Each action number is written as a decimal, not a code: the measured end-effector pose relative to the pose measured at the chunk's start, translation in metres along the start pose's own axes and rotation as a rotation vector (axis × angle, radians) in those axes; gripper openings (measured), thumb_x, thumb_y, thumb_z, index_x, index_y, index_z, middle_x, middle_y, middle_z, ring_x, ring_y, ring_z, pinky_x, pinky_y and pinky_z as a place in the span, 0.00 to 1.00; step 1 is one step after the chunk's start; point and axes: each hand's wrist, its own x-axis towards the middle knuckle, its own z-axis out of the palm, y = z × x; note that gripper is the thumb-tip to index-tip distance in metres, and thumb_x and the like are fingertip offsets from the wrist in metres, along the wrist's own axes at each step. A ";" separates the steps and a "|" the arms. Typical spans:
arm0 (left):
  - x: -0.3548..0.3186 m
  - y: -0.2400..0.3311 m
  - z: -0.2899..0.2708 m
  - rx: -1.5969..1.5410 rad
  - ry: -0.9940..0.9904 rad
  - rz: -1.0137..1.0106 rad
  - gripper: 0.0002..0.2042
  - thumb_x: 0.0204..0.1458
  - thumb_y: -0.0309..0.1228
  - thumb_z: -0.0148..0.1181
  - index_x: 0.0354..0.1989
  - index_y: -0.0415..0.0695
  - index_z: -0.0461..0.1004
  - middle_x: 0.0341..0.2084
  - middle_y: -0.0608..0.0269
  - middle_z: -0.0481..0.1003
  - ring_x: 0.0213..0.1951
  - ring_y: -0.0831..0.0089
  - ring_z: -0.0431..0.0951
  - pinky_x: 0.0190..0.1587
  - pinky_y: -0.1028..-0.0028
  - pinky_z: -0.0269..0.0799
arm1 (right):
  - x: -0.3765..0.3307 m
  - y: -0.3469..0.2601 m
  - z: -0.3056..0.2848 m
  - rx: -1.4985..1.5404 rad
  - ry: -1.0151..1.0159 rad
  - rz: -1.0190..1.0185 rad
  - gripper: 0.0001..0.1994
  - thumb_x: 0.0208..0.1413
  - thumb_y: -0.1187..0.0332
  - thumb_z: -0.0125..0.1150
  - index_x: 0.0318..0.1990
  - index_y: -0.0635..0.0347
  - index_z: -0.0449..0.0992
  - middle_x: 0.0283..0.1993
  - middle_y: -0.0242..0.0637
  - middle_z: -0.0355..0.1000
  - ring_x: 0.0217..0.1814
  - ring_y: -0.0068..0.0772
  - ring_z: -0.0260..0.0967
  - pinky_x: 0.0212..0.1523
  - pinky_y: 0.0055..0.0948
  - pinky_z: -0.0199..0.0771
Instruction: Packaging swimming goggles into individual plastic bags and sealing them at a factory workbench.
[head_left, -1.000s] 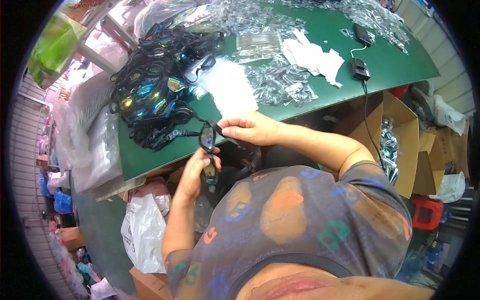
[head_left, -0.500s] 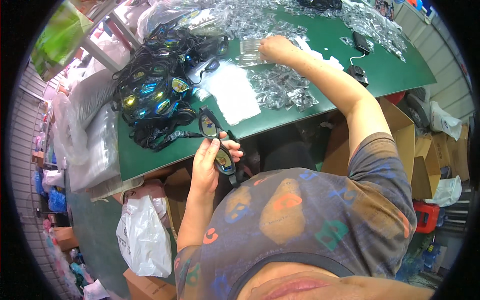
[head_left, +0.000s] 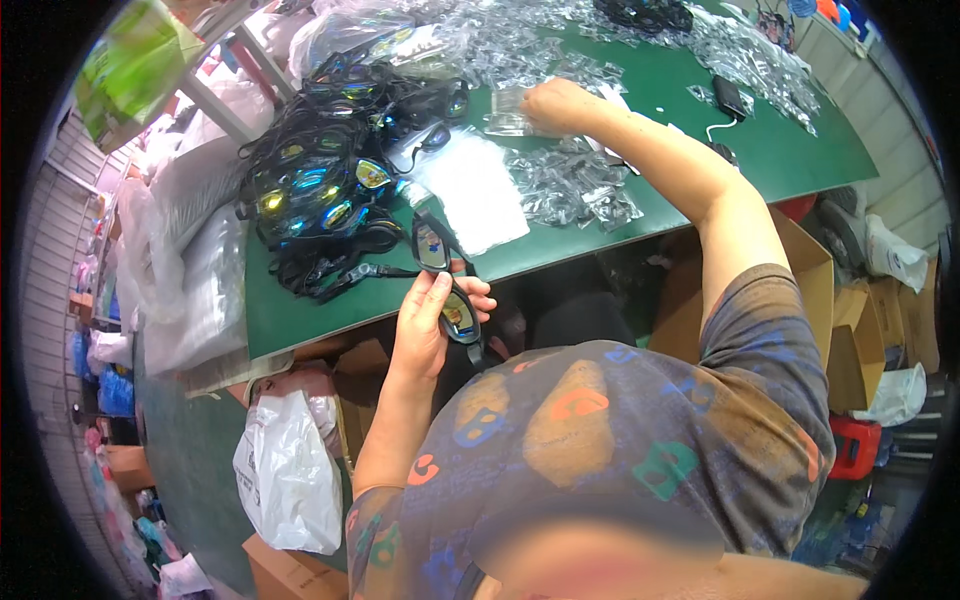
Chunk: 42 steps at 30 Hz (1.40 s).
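Right hand (head_left: 556, 106) has left the goggles (head_left: 432, 249), where it was at the strap a second ago, and has gone out toward 1 o'clock; the pair, once nearly 12-to-6, has swung to a slant. Since the middle frame little differs.

The goggles are at the near edge of the desk (head_left: 790, 158), held up in front of the person. As for progress, this pair looks partly handled: it is bare, with no wrapping on it, and its strap hangs loose. A big heap of goggles (head_left: 325, 175) lies between 10 and 11 o'clock from it; I cannot tell which of those are finished and which are left.

The pair's long axis runs from 11 to 5 o'clock, one lens at each end, the lens faces turned up toward the person's head. Whether these are fronts or backs is unclear.

The left hand (head_left: 424, 312) grips the pair near the bridge, thumb on top, fingers behind. The right hand's fingers are bent at the edge of a stack of clear strips (head_left: 506, 113); whether they pinch any is hidden.

Farther out, white sheets (head_left: 478, 200) lie at 1 o'clock, loose clear packets (head_left: 572, 185) at 2, an open cardboard box (head_left: 690, 300) at 3, and a white bag (head_left: 288, 475) at 7.
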 end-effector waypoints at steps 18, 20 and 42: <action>0.005 0.003 -0.002 -0.023 0.013 0.023 0.16 0.71 0.38 0.46 0.58 0.39 0.67 0.40 0.48 0.79 0.38 0.61 0.84 0.38 0.66 0.83 | -0.008 -0.001 0.001 -0.162 0.082 -0.103 0.04 0.53 0.73 0.59 0.33 0.61 0.78 0.34 0.42 0.77 0.37 0.44 0.80 0.37 0.40 0.79; 0.003 0.001 -0.003 -0.011 0.025 0.021 0.16 0.71 0.38 0.46 0.58 0.39 0.67 0.40 0.48 0.79 0.38 0.61 0.84 0.39 0.66 0.83 | -0.010 -0.006 -0.003 -0.166 0.114 -0.092 0.03 0.54 0.72 0.58 0.34 0.61 0.76 0.34 0.41 0.76 0.37 0.43 0.79 0.38 0.40 0.78; 0.031 0.015 -0.001 -0.026 0.141 0.113 0.16 0.72 0.39 0.44 0.57 0.41 0.66 0.33 0.59 0.73 0.33 0.68 0.77 0.35 0.67 0.78 | -0.043 -0.120 -0.069 0.641 0.416 0.168 0.10 0.68 0.64 0.54 0.48 0.60 0.75 0.43 0.48 0.77 0.46 0.55 0.76 0.46 0.46 0.76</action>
